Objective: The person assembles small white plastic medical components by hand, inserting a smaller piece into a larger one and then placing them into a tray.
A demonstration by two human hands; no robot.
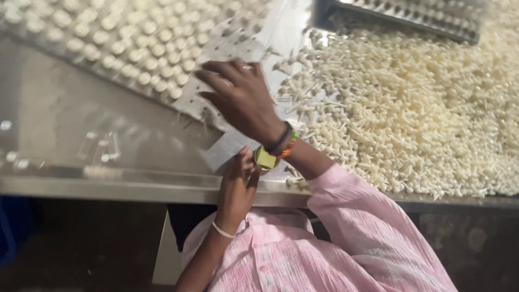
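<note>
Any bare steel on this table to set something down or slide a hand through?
Free: the bare steel left of the left hand, between the filled tray above and the table front edge; a few clear bits lie there. Crowded: the right side is under the heap of small white parts, and the right hand covers the tray's lower corner.

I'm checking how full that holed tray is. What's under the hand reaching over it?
The right hand lies on the tray's lower edge. White pegs fill the holes beside it; the holes beneath the palm are covered, so unseen.
</note>
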